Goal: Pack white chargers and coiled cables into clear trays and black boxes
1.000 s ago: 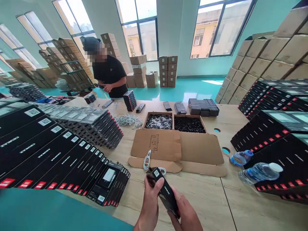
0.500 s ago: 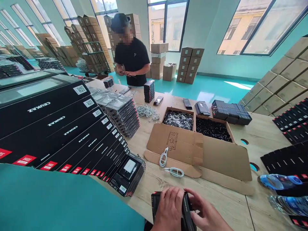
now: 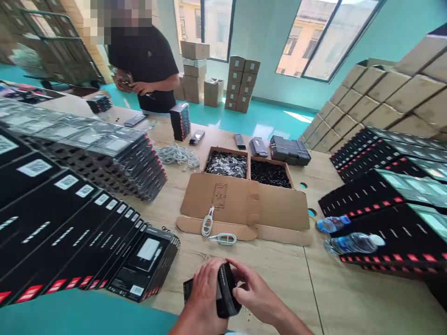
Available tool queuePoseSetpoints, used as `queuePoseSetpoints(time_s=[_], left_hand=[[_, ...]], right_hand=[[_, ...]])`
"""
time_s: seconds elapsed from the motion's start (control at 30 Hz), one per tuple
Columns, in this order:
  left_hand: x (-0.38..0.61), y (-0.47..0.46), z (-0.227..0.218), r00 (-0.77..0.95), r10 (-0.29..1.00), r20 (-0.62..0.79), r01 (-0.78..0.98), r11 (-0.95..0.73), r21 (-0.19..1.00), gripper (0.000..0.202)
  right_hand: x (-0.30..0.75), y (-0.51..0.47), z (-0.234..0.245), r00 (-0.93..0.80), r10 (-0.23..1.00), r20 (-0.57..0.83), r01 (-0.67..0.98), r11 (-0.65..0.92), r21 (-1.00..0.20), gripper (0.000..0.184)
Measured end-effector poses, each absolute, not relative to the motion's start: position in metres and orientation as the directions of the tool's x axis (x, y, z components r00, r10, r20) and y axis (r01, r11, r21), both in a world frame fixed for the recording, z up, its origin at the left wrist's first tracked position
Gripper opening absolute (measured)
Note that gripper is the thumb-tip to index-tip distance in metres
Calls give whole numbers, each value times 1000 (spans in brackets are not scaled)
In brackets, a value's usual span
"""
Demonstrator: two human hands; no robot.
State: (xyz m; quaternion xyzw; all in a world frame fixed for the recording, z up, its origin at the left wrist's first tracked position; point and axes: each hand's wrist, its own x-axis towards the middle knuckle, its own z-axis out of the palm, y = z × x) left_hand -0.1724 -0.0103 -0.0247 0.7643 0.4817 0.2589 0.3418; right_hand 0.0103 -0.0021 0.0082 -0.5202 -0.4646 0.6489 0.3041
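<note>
Steadying a black box (image 3: 227, 291) at six o'clock, my left hand (image 3: 205, 289) clasps it from above; my right hand (image 3: 256, 292) half-curls at its three-o'clock edge, grip unclear. Apparently I'm working that edge, which calls next for firm left-hand support.

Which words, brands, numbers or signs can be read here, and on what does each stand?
No text can be read.
Held black box: pale lettering, too blurred.
Left black boxes: white lettering, code labels, red patches, too blurred.
Right black boxes: white and red marks, too small.
Water bottles: blue labels, unreadable.
Flattened cardboard: line drawing, no legible words.
Far cartons: labels too small.
</note>
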Motion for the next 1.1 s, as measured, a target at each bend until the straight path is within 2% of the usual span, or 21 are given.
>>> queuePoseSetpoints(time_s=[0.2,0.3,0.4,0.5,0.57,0.63,0.67,0.73,0.8,0.87,0.97,1.03,1.1], left_hand=[[-131,-7,-21,502,845,185,622,-501,602,88],[-105,-10,-22,519,822,235,642,-557,527,92],[-85,-10,-22,531,813,239,642,-571,512,92],[-71,-8,-22,516,825,231,659,-554,509,93],[-63,-6,-22,478,838,262,711,-545,444,91],[-56,-5,-20,430,847,311,782,-522,340,89],[-53,-5,-18,406,851,334,814,-503,290,87],[-48,-5,-15,375,855,357,862,-464,206,83],[-45,-6,-15,373,859,351,884,-444,148,77],[-49,-7,-19,390,858,334,887,-447,112,73],[-67,-9,-34,400,881,253,893,-437,110,75],[-87,-10,-47,378,912,159,909,-399,123,80],[-110,-11,-62,327,944,48,936,-330,125,85]], right_hand=[[53,-7,9,-303,885,-354,28,-363,-931,77],[72,-14,5,-223,933,-281,45,-278,-959,69],[93,-16,1,-99,969,-226,74,-220,-973,59],[115,-13,0,17,972,-233,97,-233,-968,63],[128,-13,2,66,992,-110,175,-120,-977,67],[134,-15,5,76,993,95,337,64,-939,54],[135,-17,6,57,987,151,416,114,-902,44],[130,-20,3,7,996,89,501,73,-862,31],[122,-22,-5,-12,993,-116,459,-98,-883,25],[114,-20,-17,-6,959,-282,334,-264,-905,19],[112,-11,-38,54,935,-352,70,-355,-932,32],[120,-1,-50,67,907,-416,-140,-405,-904,37],[134,11,-59,28,869,-495,-260,-472,-843,40]])
